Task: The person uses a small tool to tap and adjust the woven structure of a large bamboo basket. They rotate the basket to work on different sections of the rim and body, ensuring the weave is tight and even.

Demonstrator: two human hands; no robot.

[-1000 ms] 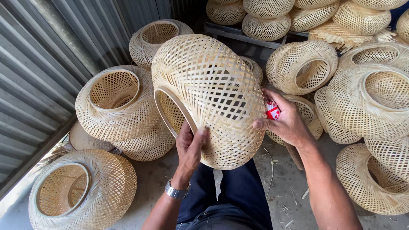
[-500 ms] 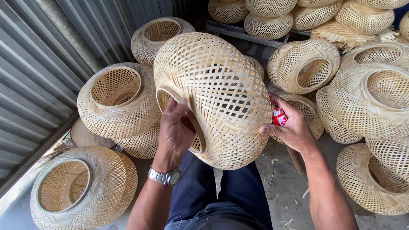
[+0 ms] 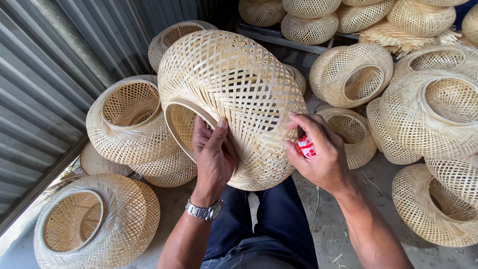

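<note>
Now you hold the woven shade point(image 3: 234, 99) over your lap, left hand point(image 3: 213, 154) clamped on its rim, right hand point(image 3: 321, 152) closed around a red lighter point(image 3: 304, 147) against its side; next, likely steady it.

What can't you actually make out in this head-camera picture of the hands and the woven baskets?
- Small red object in the right hand: the fingers cover most of it, so its kind is unclear.
- Large pale woven bamboo basket: its far side and inside are hidden by its own wall; the left hand covers part of the rim.
- Woven baskets at the right edge: cut off by the frame.
</note>
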